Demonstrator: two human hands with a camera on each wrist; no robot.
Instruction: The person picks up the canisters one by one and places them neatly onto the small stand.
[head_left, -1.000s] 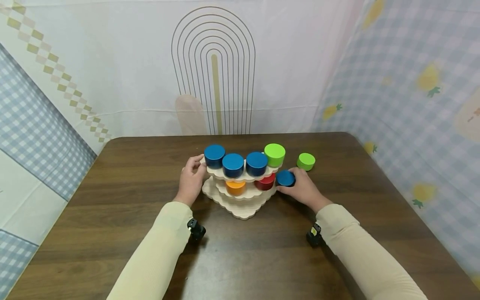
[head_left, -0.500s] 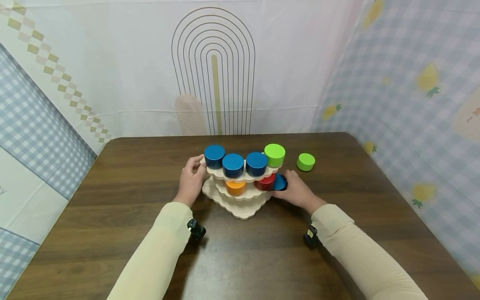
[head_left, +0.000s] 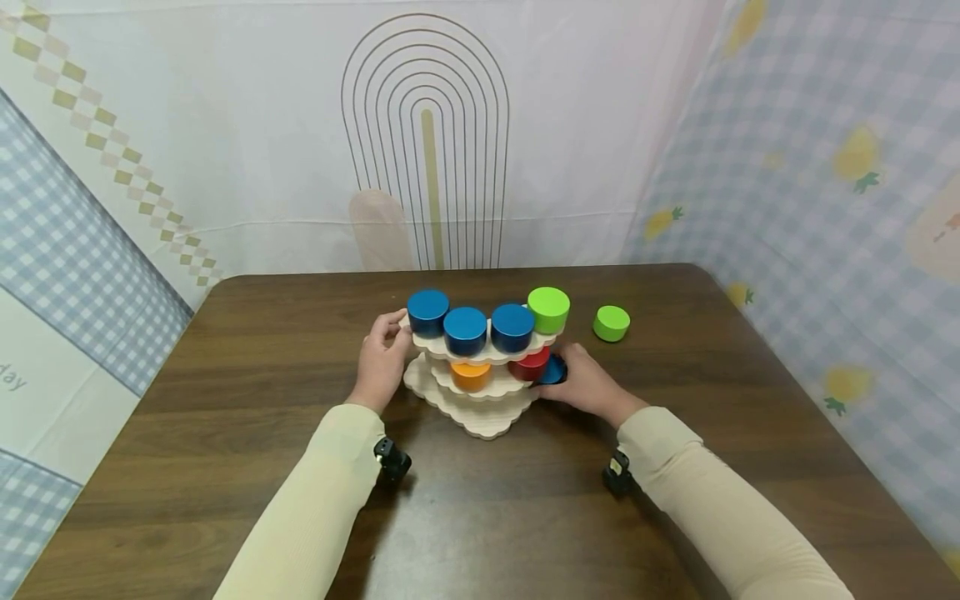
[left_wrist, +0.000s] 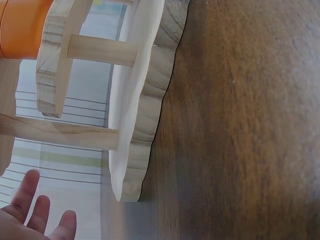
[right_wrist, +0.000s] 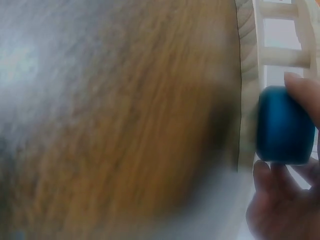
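A wooden tiered stand (head_left: 483, 423) with scalloped shelves is at the table's middle. My left hand (head_left: 380, 367) holds the left edge of its top shelf; several of its fingers (left_wrist: 39, 214) stretch out in the left wrist view. My right hand (head_left: 594, 385) grips a blue cylinder block (right_wrist: 285, 127) between thumb and fingers at the stand's right side. In the head view that block is partly hidden behind a red block (head_left: 528, 365) on the middle shelf. An orange block (head_left: 471, 377) sits on that shelf too. The top shelf bears three blue blocks (head_left: 466, 332) and a green block (head_left: 548, 310).
A loose green block (head_left: 611, 323) lies on the dark wooden table (head_left: 480, 517), right of the stand. Wooden posts (left_wrist: 60, 135) join the shelves. A patterned cloth (head_left: 600, 125) hangs behind the table, and a checked one (head_left: 810, 250) on the right.
My right hand has carried the blue block leftward from beside the stand, in at its right side behind the red block. My left hand has stayed in place.
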